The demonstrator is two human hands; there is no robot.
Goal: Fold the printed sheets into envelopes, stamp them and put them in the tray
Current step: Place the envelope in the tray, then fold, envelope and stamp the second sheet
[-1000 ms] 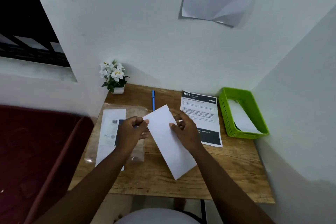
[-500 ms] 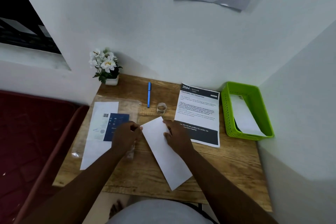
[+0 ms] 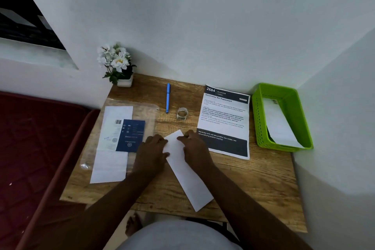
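Observation:
A long white folded sheet [image 3: 189, 176] lies slanted on the wooden table [image 3: 253, 184], its near end reaching the front edge. My left hand [image 3: 151, 153] presses on its upper left side. My right hand [image 3: 195, 148] presses on its upper right side, fingers pinching the far end. A printed sheet [image 3: 225, 119] with black bands lies flat to the right. The green tray [image 3: 284, 97] at the far right holds a white folded paper [image 3: 281, 128]. A small clear stamp [image 3: 182, 113] stands behind my hands.
A clear plastic sleeve [image 3: 146, 111] at the left holds white envelopes [image 3: 111, 166] and a dark blue card [image 3: 130, 135]. A blue pen [image 3: 168, 97] lies at the back, a white flower pot [image 3: 117, 67] in the back left corner. Walls close in behind and right; a red mattress [image 3: 36, 148] is left.
Both hands have lowered the folded sheet from the air onto the table and now press it flat. The camera has tilted down.

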